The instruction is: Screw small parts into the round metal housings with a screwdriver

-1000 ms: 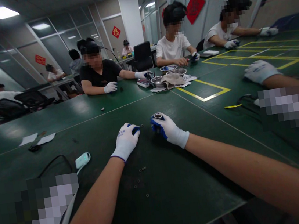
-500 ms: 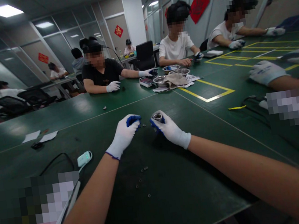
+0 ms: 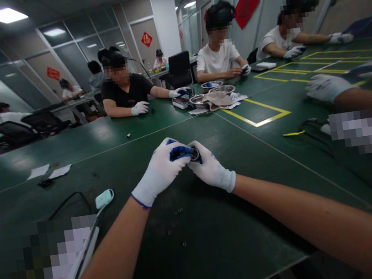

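In a white glove with blue fingers, my right hand (image 3: 208, 166) is wrapped round a short hollow metal cylinder (image 3: 195, 154) with a bright round rim, its opening facing up. My left hand (image 3: 166, 164), gloved the same way, has its fingers closed together at the mouth of that cylinder. Whatever lies between those fingertips is hidden. Several tiny metal rings (image 3: 184, 244) lie scattered on the green table (image 3: 241, 238), nearer to me than both hands.
A pale green device with a cord (image 3: 104, 198) lies to the left, near papers (image 3: 59, 171). Metal bowls (image 3: 197, 101) and a cloth (image 3: 218, 100) stand across the table. Gloved co-workers sit opposite; another person's gloved hand (image 3: 329, 87) rests at right. Yellow tape (image 3: 273, 118) marks the tabletop.
My left hand has moved right, and its fingers now reach over the metal cylinder's opening. The small pieces that lay between my hands are no longer visible. My right hand still holds the cylinder.
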`<state>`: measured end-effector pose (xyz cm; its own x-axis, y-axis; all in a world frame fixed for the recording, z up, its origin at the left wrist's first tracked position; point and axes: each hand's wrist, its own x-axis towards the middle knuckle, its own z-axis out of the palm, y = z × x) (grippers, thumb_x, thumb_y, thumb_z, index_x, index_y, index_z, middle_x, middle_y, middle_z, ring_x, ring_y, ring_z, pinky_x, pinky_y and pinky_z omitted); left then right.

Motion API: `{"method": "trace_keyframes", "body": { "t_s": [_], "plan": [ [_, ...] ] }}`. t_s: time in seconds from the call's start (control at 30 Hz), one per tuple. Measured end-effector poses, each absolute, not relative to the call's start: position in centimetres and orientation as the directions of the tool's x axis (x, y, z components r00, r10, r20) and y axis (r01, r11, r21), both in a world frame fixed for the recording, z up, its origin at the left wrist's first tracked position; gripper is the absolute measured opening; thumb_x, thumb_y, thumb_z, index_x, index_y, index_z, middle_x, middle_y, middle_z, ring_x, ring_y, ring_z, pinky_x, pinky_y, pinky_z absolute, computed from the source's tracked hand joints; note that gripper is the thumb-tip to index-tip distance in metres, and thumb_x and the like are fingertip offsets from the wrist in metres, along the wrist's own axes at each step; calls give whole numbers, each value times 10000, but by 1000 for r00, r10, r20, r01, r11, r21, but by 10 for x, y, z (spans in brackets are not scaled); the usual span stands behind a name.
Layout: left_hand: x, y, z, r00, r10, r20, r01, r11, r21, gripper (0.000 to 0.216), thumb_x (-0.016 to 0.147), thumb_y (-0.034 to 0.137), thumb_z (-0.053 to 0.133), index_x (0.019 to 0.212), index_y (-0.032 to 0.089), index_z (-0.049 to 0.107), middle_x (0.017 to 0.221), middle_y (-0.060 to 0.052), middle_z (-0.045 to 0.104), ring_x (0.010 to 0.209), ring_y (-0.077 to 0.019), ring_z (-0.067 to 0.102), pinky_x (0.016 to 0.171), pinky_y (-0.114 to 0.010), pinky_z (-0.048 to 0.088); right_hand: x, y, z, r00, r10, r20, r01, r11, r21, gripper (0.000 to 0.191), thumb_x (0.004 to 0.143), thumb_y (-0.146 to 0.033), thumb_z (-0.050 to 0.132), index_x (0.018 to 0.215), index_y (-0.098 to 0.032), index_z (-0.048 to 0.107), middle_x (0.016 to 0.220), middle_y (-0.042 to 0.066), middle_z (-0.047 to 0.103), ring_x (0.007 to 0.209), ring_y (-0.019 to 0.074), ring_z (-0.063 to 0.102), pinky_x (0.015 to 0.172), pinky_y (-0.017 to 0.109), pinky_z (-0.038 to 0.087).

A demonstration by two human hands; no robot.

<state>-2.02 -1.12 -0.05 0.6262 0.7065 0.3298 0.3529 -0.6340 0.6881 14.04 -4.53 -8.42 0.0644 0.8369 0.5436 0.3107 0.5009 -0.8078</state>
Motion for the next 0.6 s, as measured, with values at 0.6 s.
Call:
{"method": "trace_keyframes", "body": {
  "t_s": [0.6],
  "plan": [
    [-14, -17, -9, 536, 776, 333, 288, -539, 792, 93, 814, 204, 753, 898, 164, 757, 997, -48, 698, 965, -216, 696, 939, -402, 566, 141, -44, -82, 88, 783, 616, 432, 527, -731, 220, 786, -284, 632, 983, -222, 556, 801, -4, 645, 690, 167, 569, 638, 293, 446]
  ]
}}
